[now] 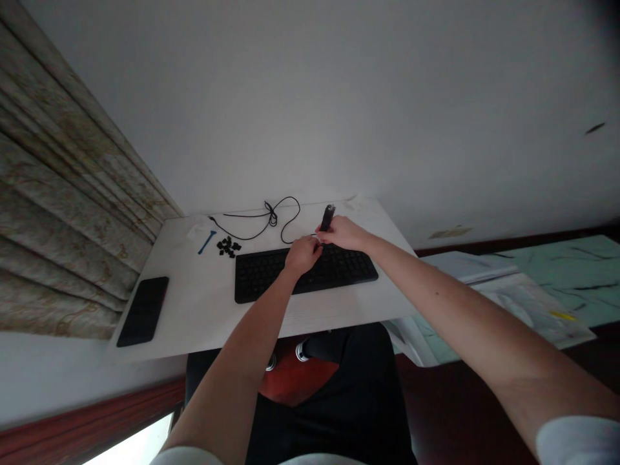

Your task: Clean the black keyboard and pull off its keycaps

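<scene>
A black keyboard (261, 274) lies on the white desk, with both of my hands over its upper middle part. My right hand (341, 234) is closed around a black stick-like tool (328, 217), held upright over the keyboard's back edge. What kind of tool it is does not show clearly, and its lower end is hidden by my fingers. My left hand (304, 254) rests on the keys with curled fingers, its fingertips close to those of my right hand. Whether it pinches something small cannot be made out. Several loose black keycaps (227, 247) lie in a pile off the keyboard's back left corner.
A blue tool (207, 242) lies left of the keycaps. Behind the keyboard runs a black cable (271, 216), partly bundled. A black tablet-like slab (143, 311) lies at the desk's (203, 323) left end. Curtains (62, 194) hang at left; the wall stands behind.
</scene>
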Demonstrator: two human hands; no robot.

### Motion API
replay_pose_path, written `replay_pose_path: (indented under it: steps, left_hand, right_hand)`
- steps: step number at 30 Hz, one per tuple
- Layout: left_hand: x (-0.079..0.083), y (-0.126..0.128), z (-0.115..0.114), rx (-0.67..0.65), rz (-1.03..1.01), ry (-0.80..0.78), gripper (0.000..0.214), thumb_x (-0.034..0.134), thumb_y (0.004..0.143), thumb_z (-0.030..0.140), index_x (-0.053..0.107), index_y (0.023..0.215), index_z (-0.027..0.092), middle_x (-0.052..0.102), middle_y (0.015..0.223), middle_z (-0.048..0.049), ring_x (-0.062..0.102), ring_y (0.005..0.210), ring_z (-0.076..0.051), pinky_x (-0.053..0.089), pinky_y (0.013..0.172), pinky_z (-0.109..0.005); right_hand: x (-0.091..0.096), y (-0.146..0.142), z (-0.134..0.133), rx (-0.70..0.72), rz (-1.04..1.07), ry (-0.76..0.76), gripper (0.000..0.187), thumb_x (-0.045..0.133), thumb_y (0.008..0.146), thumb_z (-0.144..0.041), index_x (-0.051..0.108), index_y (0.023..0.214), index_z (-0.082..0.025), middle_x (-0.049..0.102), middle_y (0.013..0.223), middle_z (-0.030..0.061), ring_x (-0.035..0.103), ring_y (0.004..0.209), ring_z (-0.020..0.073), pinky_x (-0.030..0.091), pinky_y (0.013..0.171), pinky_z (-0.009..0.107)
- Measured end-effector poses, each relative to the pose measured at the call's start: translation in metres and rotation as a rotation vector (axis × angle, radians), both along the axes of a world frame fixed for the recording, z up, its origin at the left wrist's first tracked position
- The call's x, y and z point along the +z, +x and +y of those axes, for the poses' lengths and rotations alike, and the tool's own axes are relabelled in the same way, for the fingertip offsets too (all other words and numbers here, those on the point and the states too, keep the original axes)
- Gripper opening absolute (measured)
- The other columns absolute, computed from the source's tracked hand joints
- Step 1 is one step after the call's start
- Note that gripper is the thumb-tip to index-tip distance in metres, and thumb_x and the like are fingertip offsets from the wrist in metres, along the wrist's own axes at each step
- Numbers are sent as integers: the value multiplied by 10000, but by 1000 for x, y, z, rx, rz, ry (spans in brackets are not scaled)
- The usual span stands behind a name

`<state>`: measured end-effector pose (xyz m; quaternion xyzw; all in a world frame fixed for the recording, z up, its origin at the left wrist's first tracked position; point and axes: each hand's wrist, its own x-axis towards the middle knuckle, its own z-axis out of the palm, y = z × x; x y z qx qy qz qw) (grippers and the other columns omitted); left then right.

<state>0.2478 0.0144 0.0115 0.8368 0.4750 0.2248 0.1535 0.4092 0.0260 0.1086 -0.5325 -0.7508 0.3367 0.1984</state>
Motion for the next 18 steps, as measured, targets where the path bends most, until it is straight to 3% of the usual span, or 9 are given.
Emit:
replay_pose_path:
  steps: [3, 6, 14, 18]
  left_hand:
    - [1, 0, -1, 27, -27, -32, 163, 543, 951, 254, 682, 967, 171, 700, 1012, -101, 636, 975, -236, 478, 916, -381]
    - [0, 0, 1, 65, -97, -69, 149, 553, 947, 258, 676, 951, 173, 692, 980, -87, 636, 941, -216, 485, 895, -356]
    - [0, -6, 7, 209, -330, -207, 163, 581, 931, 308, 675, 877, 186, 688, 894, -46, 629, 858, -172, 490, 833, -310]
    - [2, -6, 10, 270, -469, -244, 161, 605, 899, 308, 677, 847, 174, 699, 863, -40, 627, 838, -166, 490, 823, -306]
  right_hand:
    - [-2, 8, 1, -89, 241, -122, 109, 728, 819, -247, 728, 802, -139, 730, 737, 66, 701, 721, 185, 585, 722, 284]
    - [-15, 30, -4, -285, 441, -153, 170, 757, 818, -288, 713, 832, -125, 741, 772, 97, 713, 727, 192, 610, 712, 306]
    - [-93, 88, -45, -873, 652, 131, 401, 735, 748, -527, 715, 781, -128, 764, 805, 126, 731, 767, 234, 555, 619, 287]
    - [-121, 93, -55, -1008, 760, 156, 408, 745, 696, -532, 706, 751, -130, 749, 736, 103, 715, 690, 219, 538, 594, 283]
